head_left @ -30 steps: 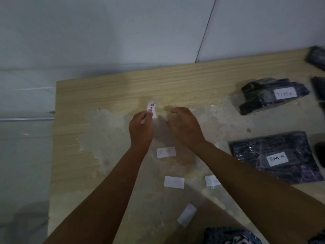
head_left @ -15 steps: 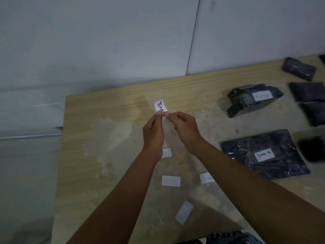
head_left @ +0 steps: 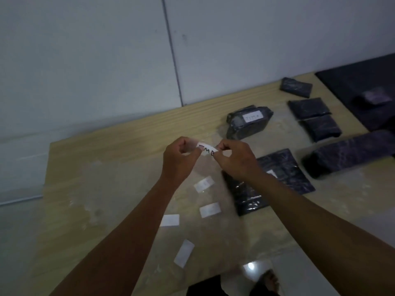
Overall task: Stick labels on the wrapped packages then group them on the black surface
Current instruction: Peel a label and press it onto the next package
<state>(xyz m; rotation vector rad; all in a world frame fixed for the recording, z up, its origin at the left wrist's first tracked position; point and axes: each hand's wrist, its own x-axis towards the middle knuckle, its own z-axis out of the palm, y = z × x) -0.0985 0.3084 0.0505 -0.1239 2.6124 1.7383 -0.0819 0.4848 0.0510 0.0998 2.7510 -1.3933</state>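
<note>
Wooden surface [head_left: 111, 154]: pale wood-grain top running from the left edge to the right, with a patchy shiny film over its middle.
Left hand [head_left: 177, 159]: raised above the surface at centre; its grip is a thumb-and-fingertip pinch on the left end of the held label, the other fingers curled.
Held label [head_left: 207, 150]: small white paper rectangle with dark handwriting, stretched between both hands in the air, touching neither surface nor package.
Loose labels: four white paper rectangles lie flat on the surface, nearer than the hands: one far [head_left: 204, 184], one in the middle [head_left: 210, 210], one to its left [head_left: 170, 220], and one nearest [head_left: 184, 253].
Right hand [head_left: 237, 160]: just right of the left hand; its grip pinches the right end of the same label.
Flat package [head_left: 284, 167]: dark, plastic-wrapped, lying right of the hands, partly hidden by the right forearm, a white label just showing.
Labelled package [head_left: 249, 122]: dark wrapped bundle farther back, a white label on top.
Unlabelled packages: three small dark wrapped ones at the far right [head_left: 296, 87], [head_left: 307, 107], [head_left: 321, 128], and a long one nearer [head_left: 350, 152].
Black surface [head_left: 352, 80]: dark mat at the far right edge, carrying a dim wrapped lump [head_left: 376, 97].
</note>
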